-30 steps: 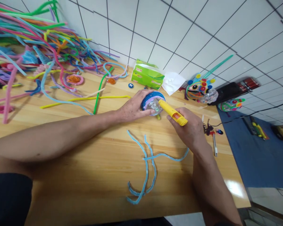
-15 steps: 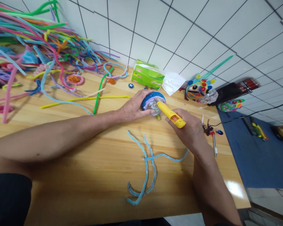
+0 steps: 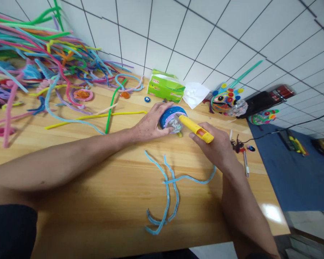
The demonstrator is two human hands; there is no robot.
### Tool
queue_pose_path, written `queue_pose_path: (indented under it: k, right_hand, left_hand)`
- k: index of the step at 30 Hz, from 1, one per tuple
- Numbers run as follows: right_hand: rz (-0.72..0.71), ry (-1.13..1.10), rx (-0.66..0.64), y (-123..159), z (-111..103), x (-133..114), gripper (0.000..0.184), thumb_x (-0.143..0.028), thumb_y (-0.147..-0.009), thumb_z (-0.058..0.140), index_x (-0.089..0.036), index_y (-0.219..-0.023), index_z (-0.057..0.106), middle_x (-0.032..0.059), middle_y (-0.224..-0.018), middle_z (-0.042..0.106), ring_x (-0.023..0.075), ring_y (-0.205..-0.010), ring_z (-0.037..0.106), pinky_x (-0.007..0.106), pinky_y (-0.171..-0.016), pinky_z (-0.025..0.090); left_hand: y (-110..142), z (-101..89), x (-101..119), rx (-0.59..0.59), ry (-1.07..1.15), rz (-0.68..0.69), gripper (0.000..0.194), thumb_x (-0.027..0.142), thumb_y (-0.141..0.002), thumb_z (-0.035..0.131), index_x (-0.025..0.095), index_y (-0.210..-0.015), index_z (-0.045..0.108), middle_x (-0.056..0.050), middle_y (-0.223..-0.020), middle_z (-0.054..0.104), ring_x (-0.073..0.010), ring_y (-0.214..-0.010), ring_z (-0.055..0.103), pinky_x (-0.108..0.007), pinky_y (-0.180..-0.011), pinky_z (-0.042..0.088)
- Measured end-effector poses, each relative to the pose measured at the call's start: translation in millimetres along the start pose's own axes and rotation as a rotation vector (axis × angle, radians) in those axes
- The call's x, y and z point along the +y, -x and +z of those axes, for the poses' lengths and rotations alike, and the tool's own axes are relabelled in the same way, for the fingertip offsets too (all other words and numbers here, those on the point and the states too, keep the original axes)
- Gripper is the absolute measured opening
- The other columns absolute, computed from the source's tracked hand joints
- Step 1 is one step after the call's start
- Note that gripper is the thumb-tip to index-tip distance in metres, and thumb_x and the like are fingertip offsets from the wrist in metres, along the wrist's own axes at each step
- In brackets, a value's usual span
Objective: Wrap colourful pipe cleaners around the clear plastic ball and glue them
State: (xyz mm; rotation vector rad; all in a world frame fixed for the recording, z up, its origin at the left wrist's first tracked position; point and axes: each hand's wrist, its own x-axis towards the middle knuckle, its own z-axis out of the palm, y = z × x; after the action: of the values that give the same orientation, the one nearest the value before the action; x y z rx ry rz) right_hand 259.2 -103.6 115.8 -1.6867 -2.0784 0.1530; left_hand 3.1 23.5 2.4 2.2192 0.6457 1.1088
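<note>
My left hand [image 3: 152, 124] is wrapped round the side of a clear plastic bottle [image 3: 174, 124] lying tilted, with blue and lilac pipe cleaner wound about it. In my right hand [image 3: 217, 145] is a yellow glue gun [image 3: 196, 128], its tip against or very close to the lilac band; actual contact cannot be made out. The fingers on the gun's handle are mostly hidden behind the hand. Several light-blue pipe cleaners [image 3: 167, 194] lie crossed on the wooden table [image 3: 97, 208] in front of the bottle.
A heap of coloured pipe cleaners [image 3: 43, 54] covers the back left. Against the tiled wall stand a green tissue pack [image 3: 166, 86] and decorated bottles [image 3: 224, 100]. A black cord [image 3: 291, 126] runs on the right, near a pen [image 3: 246, 163] and a blue mat [image 3: 294, 180].
The camera view has shifted slightly. The glue gun's tip has moved a little along the lilac band, while my left hand keeps its hold on the bottle.
</note>
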Motion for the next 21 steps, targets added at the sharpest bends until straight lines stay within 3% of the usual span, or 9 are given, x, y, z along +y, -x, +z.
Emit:
queue_pose_path:
  k: [5,10,15,21]
  right_hand:
    - [0.273,-0.554,-0.106,-6.7,2.9,10.5,0.034,-0.051,-0.086,0.087,-0.023,-0.1,0.074,-0.001,-0.079,0.069,0.0161,-0.067,0.055,0.031,-0.064,0.043]
    - [0.435,-1.141,-0.135,-8.4,9.8,21.5,0.045,-0.054,-0.075,0.094,-0.022,-0.098,0.073,-0.0033,-0.069,0.063,0.0139,-0.058,0.05,0.032,-0.061,0.043]
    - [0.497,-1.242,-0.209,3.0,18.6,27.0,0.062,-0.071,-0.069,0.103,-0.022,-0.087,0.071,0.0035,-0.078,0.073,0.0182,-0.068,0.065,0.033,-0.067,0.054]
    - [0.487,-1.286,-0.228,9.9,30.7,22.0,0.062,-0.076,-0.077,0.097,-0.02,-0.092,0.073,0.0086,-0.09,0.081,0.0199,-0.071,0.07,0.036,-0.07,0.06]
  left_hand:
    - [2.5,-0.3,2.0,0.034,-0.061,-0.039,0.092,0.056,-0.096,0.086,0.022,-0.172,0.048,-0.02,-0.165,0.054,-0.0395,-0.161,0.053,-0.063,-0.141,0.046]
    - [1.9,-3.5,2.7,0.015,-0.075,-0.033,0.084,0.055,-0.098,0.083,0.022,-0.168,0.048,-0.019,-0.167,0.057,-0.0378,-0.161,0.055,-0.06,-0.139,0.048]
    - [1.6,-3.0,2.6,0.031,-0.089,-0.014,0.084,0.06,-0.098,0.084,0.021,-0.165,0.049,-0.019,-0.163,0.064,-0.0371,-0.154,0.062,-0.058,-0.134,0.052]
    - [3.3,-4.6,4.1,0.014,-0.068,-0.04,0.089,0.068,-0.099,0.082,0.023,-0.167,0.045,-0.021,-0.167,0.06,-0.0385,-0.159,0.059,-0.061,-0.136,0.05]
